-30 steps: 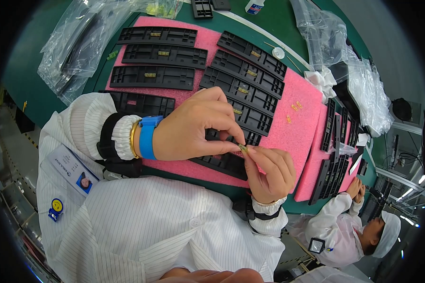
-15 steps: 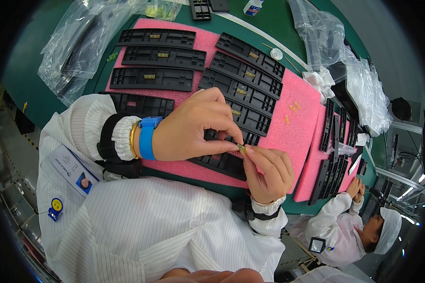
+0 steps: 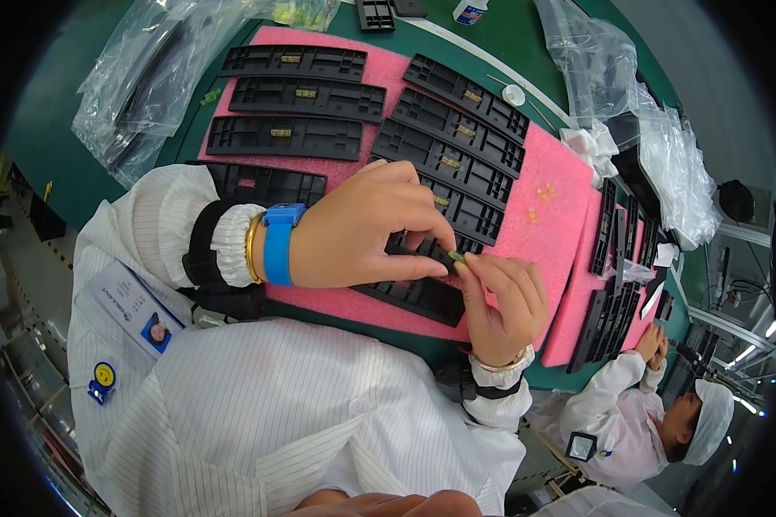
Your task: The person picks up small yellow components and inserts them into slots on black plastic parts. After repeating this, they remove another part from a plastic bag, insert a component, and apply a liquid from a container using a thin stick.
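The right hand (image 3: 502, 297) grasps a small green piece (image 3: 456, 256) between thumb and forefinger; the remaining fingers are curled. The left hand (image 3: 362, 228) has its thumb and forefinger parted, the forefinger tip just beside the piece; whether it touches cannot be told. The piece is above the lower black panels (image 3: 416, 299), which lie on a pink foam sheet (image 3: 556, 164) and are partly hidden by the left hand. Handling so small an item well calls, in this inspector's judgement, for light fingertip pressure at its edge, with most of it exposed to view, and for both wrists held steady. The left sleeve (image 3: 177, 228) reaches close to a panel bearing a pink insert (image 3: 247, 183); clearance there is advisable. Loose amber pieces (image 3: 546, 191) rest on the foam beyond the right hand and are best left undisturbed by the cuff.
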